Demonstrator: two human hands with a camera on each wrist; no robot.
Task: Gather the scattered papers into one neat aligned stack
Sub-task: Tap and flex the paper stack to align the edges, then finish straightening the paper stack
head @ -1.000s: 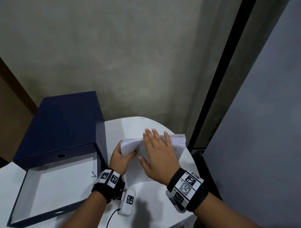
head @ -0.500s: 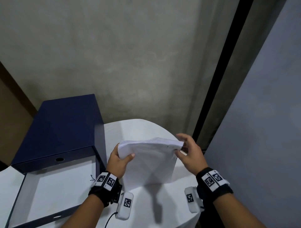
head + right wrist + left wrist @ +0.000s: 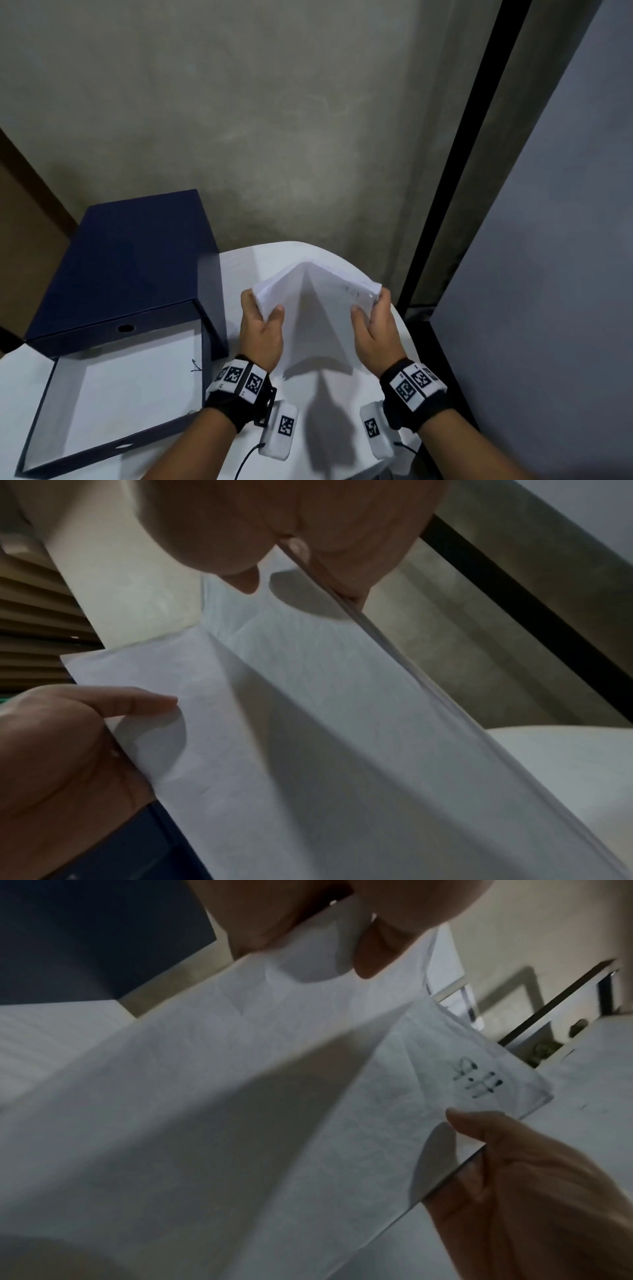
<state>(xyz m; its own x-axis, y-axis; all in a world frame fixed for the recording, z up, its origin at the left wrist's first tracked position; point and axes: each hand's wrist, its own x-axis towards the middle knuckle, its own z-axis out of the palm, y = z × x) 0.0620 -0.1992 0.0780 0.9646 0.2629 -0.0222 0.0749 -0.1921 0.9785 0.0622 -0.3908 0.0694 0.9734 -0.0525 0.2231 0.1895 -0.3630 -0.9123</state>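
A stack of white papers stands on its lower edge on the white table, bowed up into a ridge along the middle. My left hand grips its left edge, thumb on the near face. My right hand grips the right edge the same way. In the left wrist view the papers fill the frame, with handwritten marks near the far corner, and the right hand holds the far side. In the right wrist view the papers show their layered edge, and the left hand pinches the far side.
A dark blue box sits on the table to the left, its open lid lying flat toward me with a white lining. A grey wall stands close behind the table. A black frame and a grey panel border the right side.
My right hand left the top of the stack, went to its right edge and took hold of it. Both hands have raised the stack on end, and it now bows in the middle.
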